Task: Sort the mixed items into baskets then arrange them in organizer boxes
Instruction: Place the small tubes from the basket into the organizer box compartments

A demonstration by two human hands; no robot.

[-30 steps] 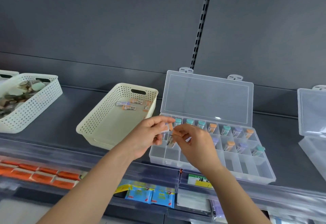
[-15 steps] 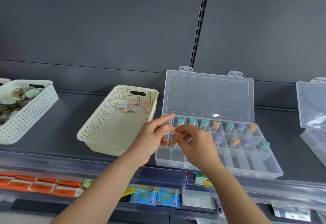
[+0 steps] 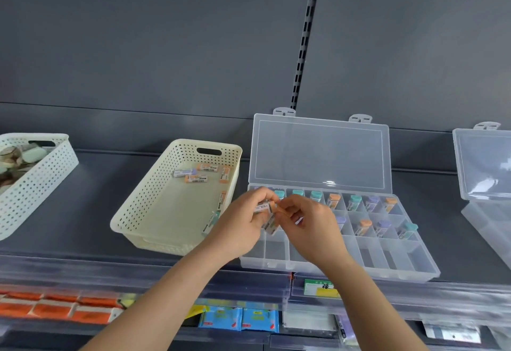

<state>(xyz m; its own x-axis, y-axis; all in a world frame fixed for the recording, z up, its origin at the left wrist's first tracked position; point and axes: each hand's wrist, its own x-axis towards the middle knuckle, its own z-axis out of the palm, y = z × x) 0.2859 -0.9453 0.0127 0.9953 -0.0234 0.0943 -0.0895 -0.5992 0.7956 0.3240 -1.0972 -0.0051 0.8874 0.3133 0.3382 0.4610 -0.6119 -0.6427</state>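
A clear organizer box lies open on the shelf, its back compartments holding small capped tubes in teal, orange and purple. My left hand holds a few small labelled tubes over the box's left end. My right hand pinches the orange end of one of them; another tube hangs between both hands. To the left, a cream perforated basket contains several more tubes.
A white basket with mixed items sits at far left. A second open clear box stands at the right edge. Below the shelf's front rail are orange packets and blue packets.
Both hands stay together over the box's left end, working the tubes; my left fingers have curled in more. The view has shifted slightly, moving the baskets and the box.
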